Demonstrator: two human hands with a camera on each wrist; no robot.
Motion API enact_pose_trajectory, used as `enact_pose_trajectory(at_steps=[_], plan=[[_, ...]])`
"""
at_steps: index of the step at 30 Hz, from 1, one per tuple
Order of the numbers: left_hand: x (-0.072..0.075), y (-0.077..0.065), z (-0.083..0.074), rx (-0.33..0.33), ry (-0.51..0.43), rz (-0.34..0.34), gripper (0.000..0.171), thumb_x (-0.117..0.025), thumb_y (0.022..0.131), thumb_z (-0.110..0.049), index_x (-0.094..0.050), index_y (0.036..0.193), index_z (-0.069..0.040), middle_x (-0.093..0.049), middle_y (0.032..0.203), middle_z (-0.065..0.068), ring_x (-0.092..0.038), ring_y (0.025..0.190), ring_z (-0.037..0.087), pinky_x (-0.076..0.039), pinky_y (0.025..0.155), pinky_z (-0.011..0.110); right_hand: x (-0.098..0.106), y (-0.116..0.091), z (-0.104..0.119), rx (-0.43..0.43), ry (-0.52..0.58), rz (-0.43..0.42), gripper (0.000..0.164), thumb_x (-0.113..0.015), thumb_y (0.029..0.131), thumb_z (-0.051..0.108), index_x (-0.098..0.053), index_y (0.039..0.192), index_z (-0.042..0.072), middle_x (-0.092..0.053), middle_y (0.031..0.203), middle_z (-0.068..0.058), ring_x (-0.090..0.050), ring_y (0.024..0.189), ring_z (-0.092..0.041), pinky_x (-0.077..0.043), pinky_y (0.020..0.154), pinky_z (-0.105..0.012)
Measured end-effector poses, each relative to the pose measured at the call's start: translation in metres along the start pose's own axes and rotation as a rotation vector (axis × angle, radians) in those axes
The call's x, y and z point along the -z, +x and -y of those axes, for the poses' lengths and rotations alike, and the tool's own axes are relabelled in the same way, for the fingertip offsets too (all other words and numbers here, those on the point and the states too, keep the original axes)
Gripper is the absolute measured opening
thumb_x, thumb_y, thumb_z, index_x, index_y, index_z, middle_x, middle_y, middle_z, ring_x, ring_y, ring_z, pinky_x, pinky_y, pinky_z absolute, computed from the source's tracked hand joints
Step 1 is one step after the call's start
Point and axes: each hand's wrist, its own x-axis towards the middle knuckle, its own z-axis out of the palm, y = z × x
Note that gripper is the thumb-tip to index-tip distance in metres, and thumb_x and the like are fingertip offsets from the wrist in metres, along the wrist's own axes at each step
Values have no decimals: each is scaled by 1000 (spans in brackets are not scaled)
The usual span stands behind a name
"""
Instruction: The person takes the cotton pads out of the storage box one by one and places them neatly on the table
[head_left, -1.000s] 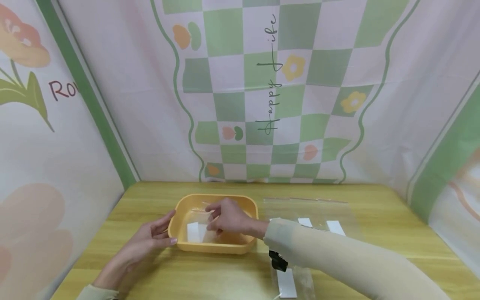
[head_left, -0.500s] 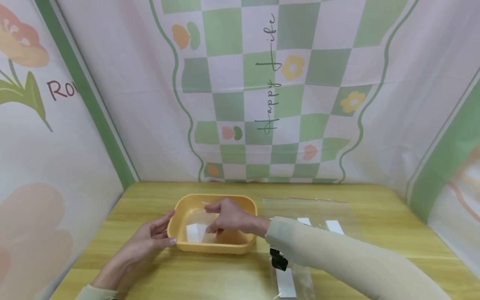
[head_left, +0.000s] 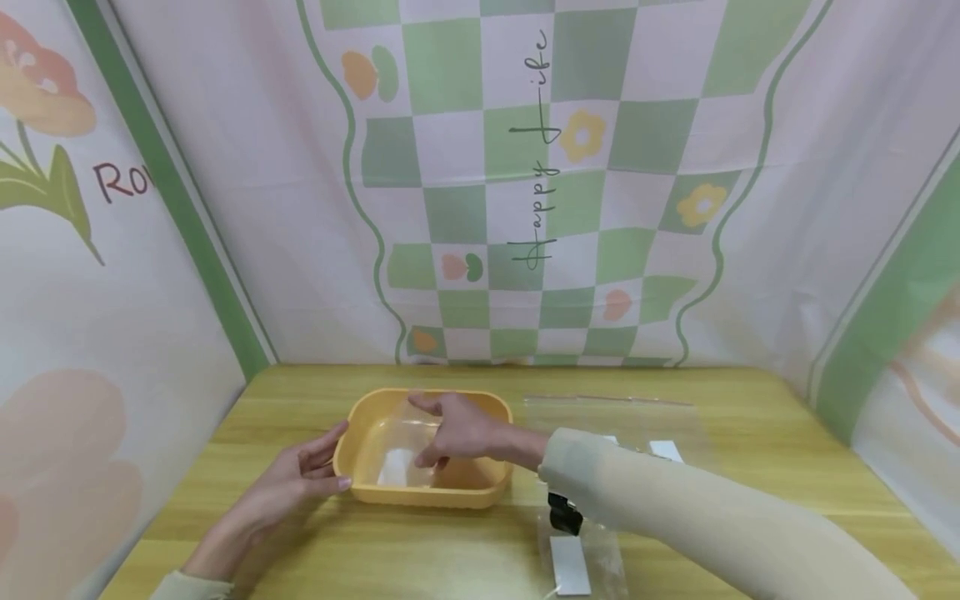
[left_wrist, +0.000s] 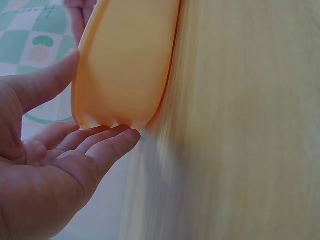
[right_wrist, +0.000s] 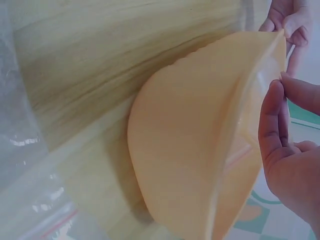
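Note:
A yellow plastic tub (head_left: 420, 497) stands on the table. My left hand (head_left: 296, 479) holds its left end, thumb and fingers apart on the outside; in the left wrist view the thumb is at the rim and the fingertips lie along the wall. My right hand (head_left: 467, 429) reaches over the tub's right side and pinches a clear plastic bag (head_left: 405, 429) between thumb and fingers. A white label (head_left: 395, 467) shows low on the bag. In the right wrist view the tub's wall hides most of the bag.
Several clear zip bags (head_left: 611, 410) with white labels lie flat to the right, partly under the right forearm. Another clear bag with a white label (head_left: 570, 565) lies nearer the front edge. A printed cloth (head_left: 517, 183) hangs behind the wooden table (head_left: 420, 558).
The right hand's fingers have drawn the clear bag up and back, and its label has shifted slightly right. My left hand has kept its place on the tub.

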Motion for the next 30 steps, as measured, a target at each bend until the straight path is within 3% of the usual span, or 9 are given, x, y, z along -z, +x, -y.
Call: enact_pose_trajectory(at_steps=[2,5,9,12,15,18,19,24,30], plan=[[0,0,0,-2,0,4,93,-78,93,-5,-17,164,6,-18,164,34,-37,143,56,-50,108,35,4,-2,2,15,-40,1,99,-90,76,-5,-40,161,4,-42,161,-20,-74,64,-33,-66,65,-38],[0,1,0,-5,-3,7,92,-77,94,-4,-18,164,6,-19,165,34,-38,143,56,-51,108,35,10,-6,5,34,-106,7,103,-91,77,0,-35,164,7,-74,119,-24,-74,65,-37,-66,67,-37],[0,1,0,-8,-11,11,93,-77,94,-5,-17,164,6,-18,165,34,-36,143,56,-51,108,34,19,-14,10,53,-130,18,106,-89,78,1,-29,166,8,-67,59,-13,-73,66,-43,-64,66,-34],[0,1,1,-13,-16,16,93,-78,94,-5,-17,164,7,-17,165,34,-34,144,56,-50,108,34,26,-20,15,63,-109,39,108,-88,80,-1,-24,167,9,-66,64,-24,-72,67,-46,-64,67,-42],[0,0,2,-20,-16,16,93,-77,94,-4,-17,164,7,-17,165,34,-34,144,56,-50,108,34,34,-27,20,84,-92,54,110,-87,80,-3,-21,167,10,-69,110,-38,-71,66,-45,-63,64,-51],[0,0,3,-22,-17,15,92,-76,95,-3,-17,164,7,-18,165,34,-35,144,56,-51,108,34,42,-33,25,100,-79,56,112,-87,81,-3,-18,168,11,-60,126,-45,-70,62,-41,-63,62,-49],[0,0,3,-22,-16,15,92,-76,94,-3,-16,164,7,-18,164,34,-35,144,56,-51,108,34,46,-35,27,103,-78,53,112,-87,81,-2,-18,168,12,-62,124,-43,-70,61,-38,-63,61,-47],[-1,-1,0,-18,-18,14,92,-76,94,-2,-16,164,6,-18,164,35,-35,144,56,-51,107,34,59,-49,29,96,-73,43,111,-86,83,2,-16,169,13,-66,63,-21,-70,58,-35,-56,51,-33],[-2,-1,1,-18,-5,14,92,-76,94,-3,-16,163,7,-19,164,35,-37,143,56,-52,107,34,70,-74,32,122,-16,18,110,-85,83,1,-17,169,13,-64,60,-10,-66,54,-25,-48,48,-25]])
